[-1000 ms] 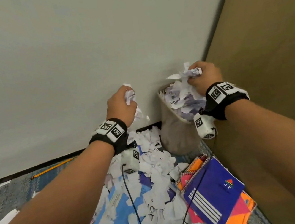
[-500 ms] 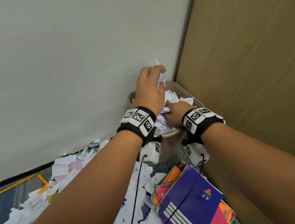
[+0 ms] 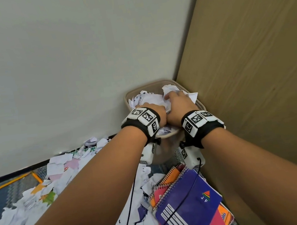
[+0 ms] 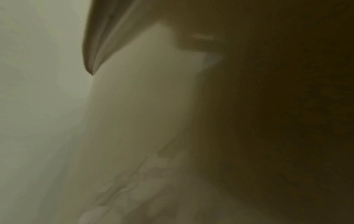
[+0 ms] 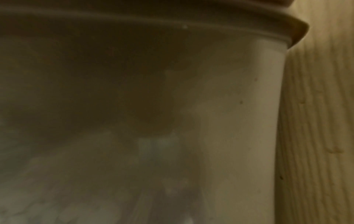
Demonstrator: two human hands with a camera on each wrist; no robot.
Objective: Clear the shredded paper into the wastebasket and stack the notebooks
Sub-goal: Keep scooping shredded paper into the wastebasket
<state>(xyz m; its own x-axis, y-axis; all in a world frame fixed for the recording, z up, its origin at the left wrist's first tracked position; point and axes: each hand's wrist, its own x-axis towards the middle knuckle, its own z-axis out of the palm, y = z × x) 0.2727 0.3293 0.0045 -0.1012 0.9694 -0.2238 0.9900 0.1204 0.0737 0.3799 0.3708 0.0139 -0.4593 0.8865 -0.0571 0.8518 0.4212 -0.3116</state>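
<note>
Item 1, wastebasket (image 3: 168,143): beige, upright, set in the corner where the white wall (image 3: 63,66) meets the brown panel (image 3: 250,62); at 12 o'clock from my wrists. Its mouth is heaped with shredded paper (image 3: 148,100). In the right wrist view its rim and side wall (image 5: 229,106) fill the picture, blurred; the left wrist view is too blurred to read.

Item 2, left hand (image 3: 156,112): pushed down into the heap at the basket's 7 o'clock side. Its fingers are buried in paper; I cannot tell whether they are spread or closed.

Item 3, right hand (image 3: 177,106): lying on top of the heap just beside the left, fingers (image 3: 170,96) reaching toward 11 o'clock and curled over a crumpled white wad, which sits under and ahead of the fingertips.

Item 4, loose paper scraps (image 3: 42,198): strewn over the floor from 7 to 9 o'clock of the basket.

Item 5, notebooks (image 3: 189,206): spiral-bound, lying flat in an untidy pile at 6 o'clock of the basket, purple cover uppermost over pink and orange ones. Long axis runs from 7 to 1 o'clock; spirals along the 10 o'clock edge.
</note>
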